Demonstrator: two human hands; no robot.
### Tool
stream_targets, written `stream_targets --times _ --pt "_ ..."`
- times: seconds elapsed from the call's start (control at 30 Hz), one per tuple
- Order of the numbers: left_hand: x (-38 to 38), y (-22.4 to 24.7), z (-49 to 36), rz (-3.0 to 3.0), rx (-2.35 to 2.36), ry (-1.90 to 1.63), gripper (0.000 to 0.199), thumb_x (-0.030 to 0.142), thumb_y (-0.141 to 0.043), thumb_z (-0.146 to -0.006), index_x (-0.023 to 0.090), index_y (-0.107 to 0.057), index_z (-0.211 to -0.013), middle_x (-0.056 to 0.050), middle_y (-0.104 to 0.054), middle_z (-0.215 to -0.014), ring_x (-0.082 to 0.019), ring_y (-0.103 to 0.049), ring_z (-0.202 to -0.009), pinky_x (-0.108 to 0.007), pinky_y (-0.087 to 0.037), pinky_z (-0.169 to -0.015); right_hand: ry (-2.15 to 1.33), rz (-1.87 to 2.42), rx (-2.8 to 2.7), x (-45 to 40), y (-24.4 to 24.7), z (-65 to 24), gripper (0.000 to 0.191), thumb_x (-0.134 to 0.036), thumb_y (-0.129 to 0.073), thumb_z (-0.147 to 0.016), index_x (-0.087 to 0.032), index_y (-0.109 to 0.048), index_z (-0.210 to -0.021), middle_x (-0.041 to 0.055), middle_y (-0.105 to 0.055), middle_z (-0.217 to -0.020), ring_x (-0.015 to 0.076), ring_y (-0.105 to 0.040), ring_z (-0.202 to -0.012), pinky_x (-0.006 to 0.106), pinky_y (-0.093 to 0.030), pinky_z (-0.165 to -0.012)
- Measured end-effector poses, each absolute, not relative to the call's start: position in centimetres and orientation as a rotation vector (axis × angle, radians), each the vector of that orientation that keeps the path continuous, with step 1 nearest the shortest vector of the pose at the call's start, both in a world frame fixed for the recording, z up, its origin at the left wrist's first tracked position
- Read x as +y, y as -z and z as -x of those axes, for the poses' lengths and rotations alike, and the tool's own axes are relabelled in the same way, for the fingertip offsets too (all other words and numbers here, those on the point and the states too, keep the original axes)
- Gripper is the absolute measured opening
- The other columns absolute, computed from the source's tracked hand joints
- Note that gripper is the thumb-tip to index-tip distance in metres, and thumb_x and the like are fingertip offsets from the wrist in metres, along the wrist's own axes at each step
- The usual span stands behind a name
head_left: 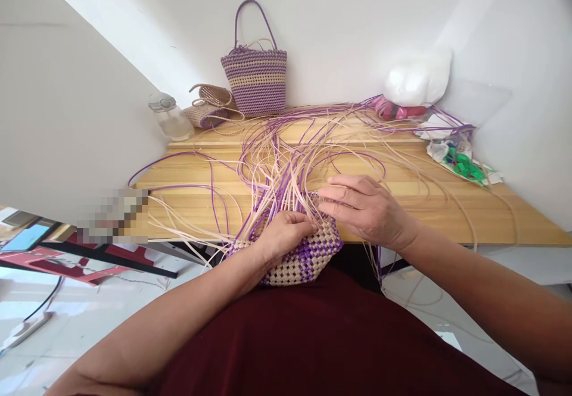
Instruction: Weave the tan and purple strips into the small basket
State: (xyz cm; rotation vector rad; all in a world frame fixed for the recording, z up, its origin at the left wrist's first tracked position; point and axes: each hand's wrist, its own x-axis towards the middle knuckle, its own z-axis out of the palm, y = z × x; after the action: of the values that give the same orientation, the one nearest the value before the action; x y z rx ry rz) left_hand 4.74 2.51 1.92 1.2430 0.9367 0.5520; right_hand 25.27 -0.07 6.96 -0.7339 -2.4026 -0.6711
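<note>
A half-woven basket (292, 265) in cream and purple plastic cord rests against my lap at the table's front edge. Long loose cords (286, 172) fan out from its top edge over the table. My left hand (283, 235) lies over the basket's rim, its thumb and forefinger pinched together on the weave. Just right of the rim, my right hand (370, 205) is raised with bent fingers, their tips close together beside the cords. Something small and shiny shows at those fingertips, too small to name.
On the wooden table (187, 175), a finished purple-and-cream handbag (254, 80) stands against the wall. Left of it are a smaller woven piece (208, 113) and a clear jar (172, 119). A white plastic bag (417, 77) and green scraps (465, 167) lie right. A red stool (89, 265) stands below left.
</note>
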Motion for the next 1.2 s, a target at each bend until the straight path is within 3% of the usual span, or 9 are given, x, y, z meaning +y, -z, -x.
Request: stream_targets --times 0.2,0.43,0.57,0.7,0.77,0.83,1.0,1.2 --pt "2.3 -2.2 -4.7 -1.211 0.893 -0.575 0.026 0.035 -0.075 -0.063 0.012 -0.072 -0.073 0.002 -0.055 -0.058 -0.007 -0.04 -0.052 -0.024 -0.027 -0.054 0.525 0.687 -2.61 0.3 -6.5 -24.6 0.025 -0.016 -0.053 -0.093 -0.02 -0.067 -0.114 0.0039 -0.069 -0.106 0.0197 -0.056 -0.106 0.037 -0.049 -0.092" --pt "2.5 -1.8 -4.4 -1.281 0.916 -0.572 0.033 0.046 -0.075 -0.066 0.014 -0.066 -0.065 0.004 -0.047 -0.052 -0.007 -0.033 -0.049 -0.024 -0.023 -0.05 0.808 0.646 -2.549 -0.6 -7.0 -25.5 0.014 -0.014 -0.057 -0.09 -0.016 -0.068 -0.098 0.0037 -0.069 -0.11 0.0204 -0.054 -0.108 0.035 -0.044 -0.094" --pt "2.6 -2.0 -4.3 -1.469 0.892 -0.559 0.031 0.045 -0.067 -0.074 0.015 -0.066 -0.068 0.003 -0.051 -0.056 -0.009 -0.039 -0.052 -0.024 -0.028 -0.052 0.824 0.843 -2.608 -2.2 -7.9 -25.8 0.013 -0.012 -0.052 -0.092 -0.016 -0.064 -0.091 0.0045 -0.069 -0.105 0.0225 -0.052 -0.114 0.04 -0.036 -0.1" --pt "2.6 -2.9 -4.0 -1.59 0.799 -0.506 0.022 0.035 -0.068 -0.075 0.014 -0.068 -0.078 0.0 -0.063 -0.071 -0.012 -0.053 -0.065 -0.024 -0.04 -0.063 0.357 1.203 -2.778 -3.9 -9.8 -25.1 0.012 -0.019 -0.055 -0.091 -0.018 -0.059 -0.08 0.0028 -0.063 -0.076 0.0198 -0.057 -0.084 0.041 -0.039 -0.09" --pt "2.6 -3.2 -3.8 -1.63 0.782 -0.491 0.022 0.032 -0.069 -0.074 0.014 -0.069 -0.085 -0.002 -0.066 -0.079 -0.013 -0.056 -0.071 -0.025 -0.043 -0.069 -0.021 1.261 -2.815 -4.3 -11.1 -24.9 0.009 -0.021 -0.055 -0.09 -0.019 -0.06 -0.083 0.0019 -0.063 -0.077 0.0164 -0.056 -0.074 0.033 -0.043 -0.076" --pt "2.6 -3.3 -3.7 -1.705 0.796 -0.493 0.023 0.032 -0.069 -0.074 0.014 -0.068 -0.088 -0.003 -0.067 -0.083 -0.015 -0.058 -0.075 -0.026 -0.044 -0.072 -0.178 1.241 -2.739 -4.2 -11.9 -25.1 0.012 -0.02 -0.052 -0.092 -0.02 -0.064 -0.09 0.002 -0.065 -0.085 0.0148 -0.058 -0.074 0.028 -0.043 -0.068" --pt "2.5 -3.3 -3.6 -1.788 0.776 -0.498 0.02 0.032 -0.068 -0.077 0.015 -0.068 -0.089 -0.002 -0.067 -0.084 -0.016 -0.059 -0.08 -0.027 -0.045 -0.078 0.154 1.265 -2.369 -2.8 -10.3 -25.7 0.021 -0.02 -0.05 -0.095 -0.021 -0.068 -0.105 0.0047 -0.069 -0.099 0.0167 -0.064 -0.089 0.028 -0.046 -0.079" --pt "2.2 -3.3 -3.7 -1.606 0.779 -0.506 0.026 0.039 -0.072 -0.074 0.014 -0.069 -0.082 -0.002 -0.064 -0.077 -0.013 -0.055 -0.072 -0.025 -0.042 -0.07 0.172 1.483 -2.386 -4.3 -7.1 -23.4 0.023 -0.021 -0.05 -0.093 -0.019 -0.07 -0.104 0.0061 -0.072 -0.086 0.0178 -0.064 -0.077 0.029 -0.045 -0.071"
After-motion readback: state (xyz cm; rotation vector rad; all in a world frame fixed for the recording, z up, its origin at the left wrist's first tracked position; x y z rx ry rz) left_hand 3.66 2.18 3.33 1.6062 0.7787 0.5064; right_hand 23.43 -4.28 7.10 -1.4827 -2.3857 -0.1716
